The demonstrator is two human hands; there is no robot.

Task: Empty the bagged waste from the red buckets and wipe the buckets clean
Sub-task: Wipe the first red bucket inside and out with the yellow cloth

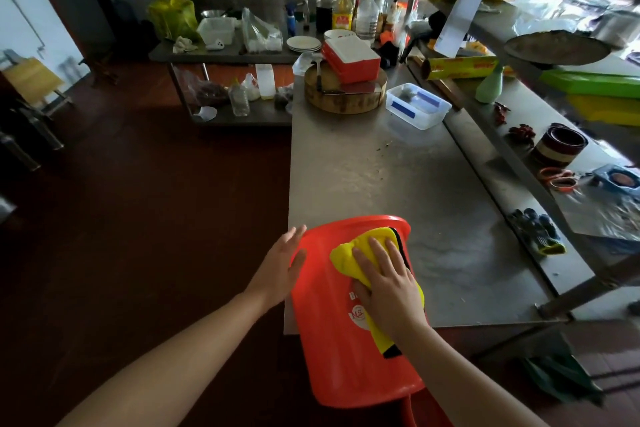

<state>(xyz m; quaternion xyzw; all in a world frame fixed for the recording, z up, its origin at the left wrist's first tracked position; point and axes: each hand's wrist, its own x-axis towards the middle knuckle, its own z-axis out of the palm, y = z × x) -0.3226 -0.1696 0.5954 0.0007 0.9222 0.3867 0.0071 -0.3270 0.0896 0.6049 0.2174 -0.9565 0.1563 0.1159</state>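
A red bucket [341,340] lies on its side over the near corner of the steel table [398,184], its base pointing away from me and its rim toward me. My left hand [282,265] rests flat against the bucket's left side, fingers spread. My right hand [386,283] presses a yellow cloth [349,258] with a black edge onto the bucket's upper wall. A white round logo shows on the wall below the cloth. A second red bucket's rim [410,411] peeks out beneath, at the bottom edge.
On the table stand a clear plastic box [417,106], a round wooden chopping block [344,94] with a red and white container [351,59] on it. A side shelf at right holds dark gloves [536,229], scissors and bowls. Dark red floor lies to the left.
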